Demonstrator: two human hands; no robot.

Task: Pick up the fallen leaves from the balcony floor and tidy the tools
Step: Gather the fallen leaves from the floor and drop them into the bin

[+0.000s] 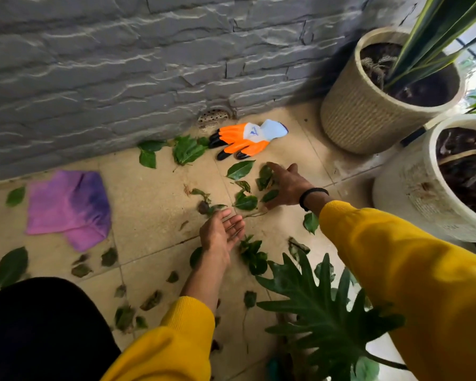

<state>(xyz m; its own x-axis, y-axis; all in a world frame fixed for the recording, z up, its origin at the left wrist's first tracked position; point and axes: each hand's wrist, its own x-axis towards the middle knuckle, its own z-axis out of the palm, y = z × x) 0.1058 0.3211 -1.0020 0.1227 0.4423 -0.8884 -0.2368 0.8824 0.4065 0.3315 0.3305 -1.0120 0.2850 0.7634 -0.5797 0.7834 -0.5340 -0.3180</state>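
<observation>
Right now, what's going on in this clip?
A person in yellow sleeves is gathering fallen leaves off a tiled balcony floor. The right hand reaches over a cluster of leaves, spread open; the left hand waits palm-up and empty. Many leaves are still scattered. An orange glove lies by the wall and a purple cloth lies flat, both untouched.

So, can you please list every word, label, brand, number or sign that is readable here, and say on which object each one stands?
No text can be read.
Glove: a small blue mark on the white patch, too blurred to read.
Front white pot: faint worn marks on the wall, not legible.
Purple cloth, ribbed pot, wall: no writing visible.
</observation>
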